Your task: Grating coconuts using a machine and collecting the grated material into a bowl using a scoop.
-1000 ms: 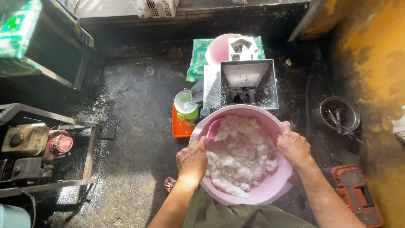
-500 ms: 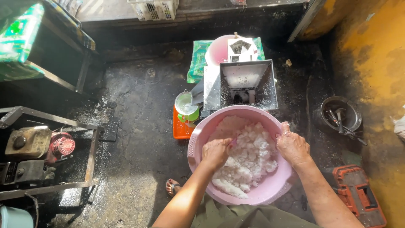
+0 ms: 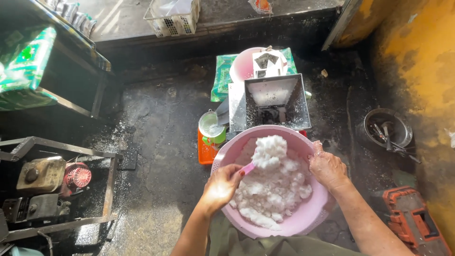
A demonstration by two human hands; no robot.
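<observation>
While the pink scoop (image 3: 250, 167) carries a heaped load of white shredded flakes (image 3: 269, 150), it sits just above the pile in the pink basin (image 3: 284, 226), at the lower centre of the frame. The left hand (image 3: 222, 186) is closed around the scoop handle, fingers curled tight, so the load stays level and does not spill. The right hand (image 3: 328, 168) rests on the right rim of the basin with fingers bent over the edge; it seems to steady the basin, and it holds nothing else that I can see.

Just beyond the basin, toward the upper centre, stands a metal hopper (image 3: 275, 100) with its mouth open upward, touching or nearly touching the far rim of the basin. A little white material lies inside it. Behind the hopper is a second pink bowl (image 3: 242, 66) on a green sheet (image 3: 222, 78). At the left of the hopper a green and white cup (image 3: 211, 128) stands on a small orange box (image 3: 205, 152).

Farther out, a small engine with a red part (image 3: 78, 176) sits in a metal frame at the lower left. A dark round pan with tools (image 3: 386, 129) lies at the right, near the yellow wall (image 3: 422, 61), and an orange tool case (image 3: 413, 223) is at the lower right. White crumbs are scattered on the dark floor (image 3: 161, 123). Nothing stands between the scoop and the hopper.
</observation>
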